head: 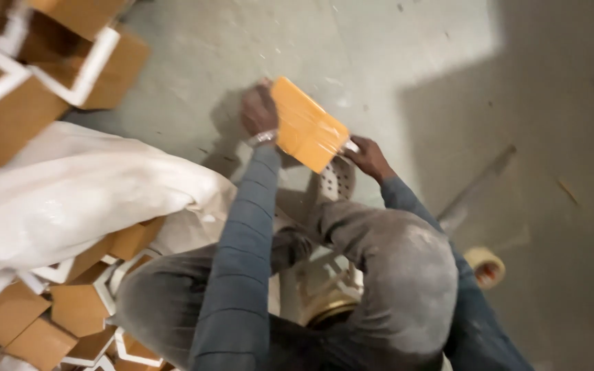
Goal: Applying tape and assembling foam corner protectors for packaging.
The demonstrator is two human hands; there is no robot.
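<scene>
A flat orange block (pixel 309 125) wrapped in clear shiny film is held up above the grey floor, tilted on a diagonal. My left hand (pixel 258 110) grips its upper left edge. My right hand (pixel 369 159) holds its lower right corner, where a bit of loose film or tape sticks out. Both arms wear grey-blue sleeves. Below the block, between my knees, stands a white perforated stool (pixel 337 180), partly hidden by my legs.
A white sack (pixel 70 192) lies at the left over a heap of brown blocks with white edging (pixel 77 302). More such blocks (pixel 42 69) sit at the top left. A roll of tape (pixel 486 266) lies on the floor at the right.
</scene>
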